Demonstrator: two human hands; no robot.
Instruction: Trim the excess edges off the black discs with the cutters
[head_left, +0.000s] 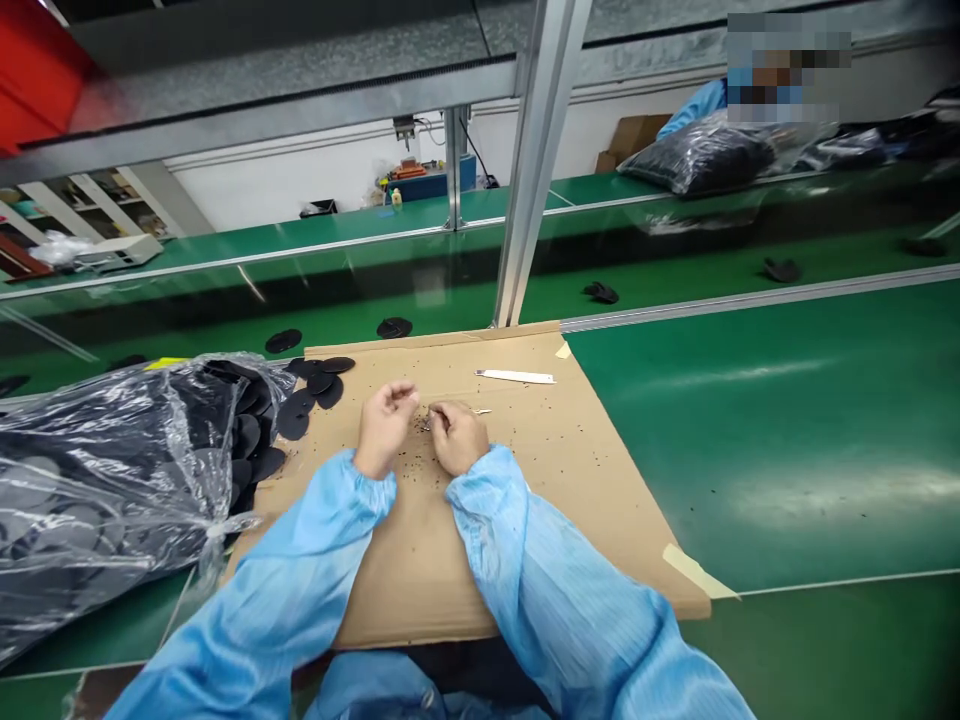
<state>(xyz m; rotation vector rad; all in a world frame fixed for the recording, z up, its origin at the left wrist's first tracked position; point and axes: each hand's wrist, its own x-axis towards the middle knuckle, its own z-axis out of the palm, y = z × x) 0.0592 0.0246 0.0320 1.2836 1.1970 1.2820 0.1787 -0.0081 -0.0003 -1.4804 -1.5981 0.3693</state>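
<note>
Over the cardboard sheet, my left hand is raised with its fingers curled together. Whatever it may hold is too small to make out. Just to its right, my right hand is closed around a small metal tool, mostly hidden by the fingers. A thin pale tip shows behind that hand; I cannot tell if it belongs to the same tool. Small black scraps lie scattered on the cardboard below. Beyond the right hand lies a white-handled cutter knife. Several black discs rest at the cardboard's back left corner.
A clear plastic bag full of black discs lies at the left. A metal post rises behind the cardboard. Black pieces sit on the green conveyor beyond. Across it, a person's blue sleeve shows near a stuffed bag.
</note>
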